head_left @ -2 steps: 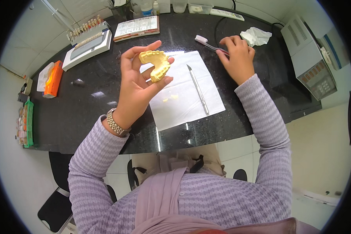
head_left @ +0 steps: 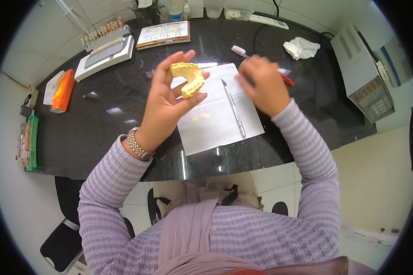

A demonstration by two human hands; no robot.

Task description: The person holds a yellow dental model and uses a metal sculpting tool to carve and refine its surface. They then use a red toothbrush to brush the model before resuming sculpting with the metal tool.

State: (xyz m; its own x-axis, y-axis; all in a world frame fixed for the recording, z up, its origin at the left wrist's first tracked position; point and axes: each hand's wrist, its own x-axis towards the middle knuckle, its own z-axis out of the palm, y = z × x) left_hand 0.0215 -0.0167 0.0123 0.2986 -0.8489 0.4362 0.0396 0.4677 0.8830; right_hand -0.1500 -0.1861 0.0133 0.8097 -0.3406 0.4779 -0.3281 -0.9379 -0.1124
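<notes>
In the head view, the left hand [head_left: 166, 103] pinches a yellow dental cast [head_left: 190, 71] between its thumb and fingers, keeping it up above the upper left part of a white sheet [head_left: 202, 140] on the black countertop [head_left: 82, 146]. The cast is horseshoe-shaped, with a row of teeth along its outer curve, and a metal watch [head_left: 137, 145] circles the wrist below. The right hand [head_left: 264, 87] is apart from the left, near the sheet's upper right edge, and blurred; it covers the middle of a toothbrush [head_left: 238, 49], whose pale head shows beyond the fingers and whose red end shows to the right of the hand. Whether the fingers grip the brush or only lie over it, I cannot tell. On the sheet, a slim silver craft knife [head_left: 234, 110] lies with its blade toward the far edge, and a few yellow crumbs [head_left: 205, 115] are scattered to its left. A crumpled white tissue [head_left: 301, 48] lies beyond the right hand, and a grey machine [head_left: 362, 73] stands at the far right. Toward the back left are a booklet [head_left: 163, 34], a white case [head_left: 104, 57] and an orange box [head_left: 63, 91].
</notes>
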